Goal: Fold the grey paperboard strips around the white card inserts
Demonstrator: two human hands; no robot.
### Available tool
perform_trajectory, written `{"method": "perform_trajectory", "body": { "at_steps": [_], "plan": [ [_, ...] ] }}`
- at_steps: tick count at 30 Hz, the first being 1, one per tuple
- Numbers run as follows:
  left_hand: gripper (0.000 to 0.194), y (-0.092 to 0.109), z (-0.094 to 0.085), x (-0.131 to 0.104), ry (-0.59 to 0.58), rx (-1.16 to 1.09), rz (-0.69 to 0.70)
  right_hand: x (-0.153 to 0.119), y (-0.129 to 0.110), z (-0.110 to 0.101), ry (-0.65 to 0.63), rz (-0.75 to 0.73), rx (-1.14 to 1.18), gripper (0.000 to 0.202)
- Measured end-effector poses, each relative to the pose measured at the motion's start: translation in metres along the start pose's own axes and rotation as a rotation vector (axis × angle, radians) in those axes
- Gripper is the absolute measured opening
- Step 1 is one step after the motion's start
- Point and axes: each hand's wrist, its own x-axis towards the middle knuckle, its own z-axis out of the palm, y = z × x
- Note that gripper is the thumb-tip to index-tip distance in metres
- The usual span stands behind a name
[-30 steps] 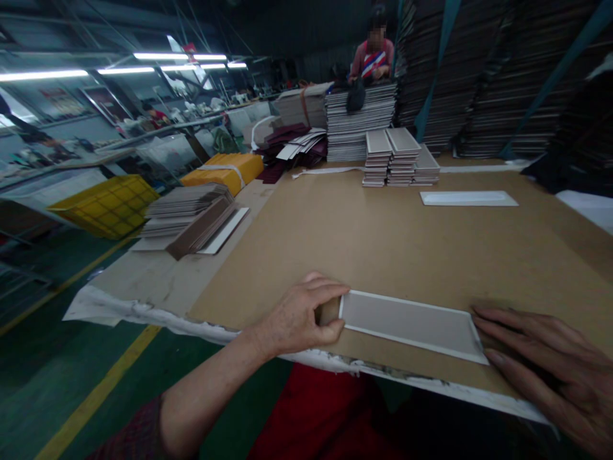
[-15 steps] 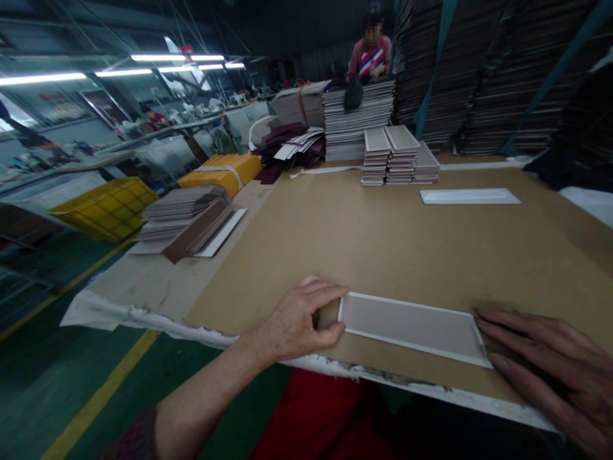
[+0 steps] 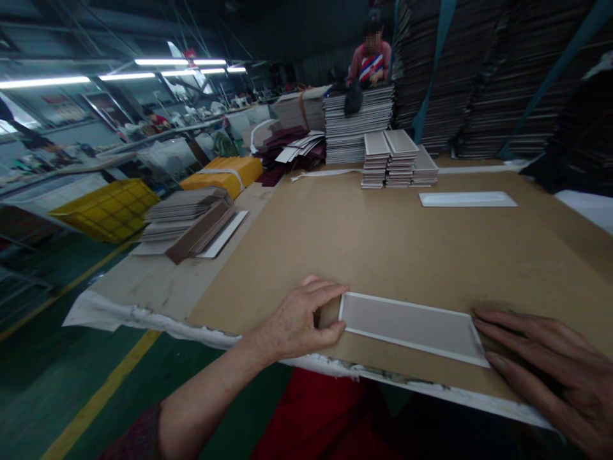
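Note:
A long grey panel with a white border (image 3: pixel 414 327) lies flat on the brown table (image 3: pixel 335 239) near its front edge. At its left end is my left hand (image 3: pixel 301 319), thumb and forefinger apart and touching the two corners. My right hand (image 3: pixel 550 367) rests at the other end, fingers stretched out, their tips against the short edge. Farther back on the table lies a similar white-edged panel (image 3: pixel 468 199).
Stacks of panels (image 3: pixel 400 153) stand at the back, beside a taller stack (image 3: pixel 357 121) with a person (image 3: pixel 371 61) behind it. Grey and brown boards (image 3: pixel 191 217) and a yellow bundle (image 3: pixel 225 176) lie left. A yellow crate (image 3: pixel 103 207) stands beyond.
The camera view has shifted very slightly. Both hands and the bordered panel stay in nearly the same place.

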Motion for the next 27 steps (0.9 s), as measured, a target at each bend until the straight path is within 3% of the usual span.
{"method": "perform_trajectory", "body": {
  "at_steps": [3, 6, 11, 14, 17, 20, 22, 27],
  "plan": [
    [0.06, 0.001, -0.002, -0.005, -0.011, -0.025, -0.102, -0.005, 0.003, 0.0, -0.077, -0.051, 0.001, 0.04],
    [0.052, 0.015, -0.001, -0.015, 0.05, -0.128, -0.205, -0.004, 0.002, -0.002, -0.076, 0.005, 0.01, 0.039],
    [0.052, 0.069, 0.011, -0.041, 0.035, -0.384, -0.275, 0.011, -0.013, -0.001, -0.129, -0.115, -0.085, 0.053],
    [0.04, 0.093, 0.026, -0.059, -0.039, -0.69, -0.446, 0.014, -0.032, 0.001, -0.131, -0.195, -0.139, 0.053],
    [0.043, 0.097, 0.045, -0.077, -0.116, -1.032, -0.684, 0.007, -0.057, 0.002, -0.093, -0.241, -0.155, 0.05],
    [0.059, 0.093, 0.057, -0.088, -0.089, -1.219, -0.897, -0.004, -0.084, 0.004, -0.038, -0.306, -0.168, 0.048],
    [0.062, 0.093, 0.06, -0.089, -0.034, -1.311, -0.942, -0.009, -0.099, 0.009, -0.005, -0.369, -0.169, 0.047],
    [0.052, 0.103, 0.069, -0.076, 0.16, -1.503, -0.87, -0.014, -0.123, 0.026, 0.071, -0.483, -0.125, 0.042]
  ]
}}
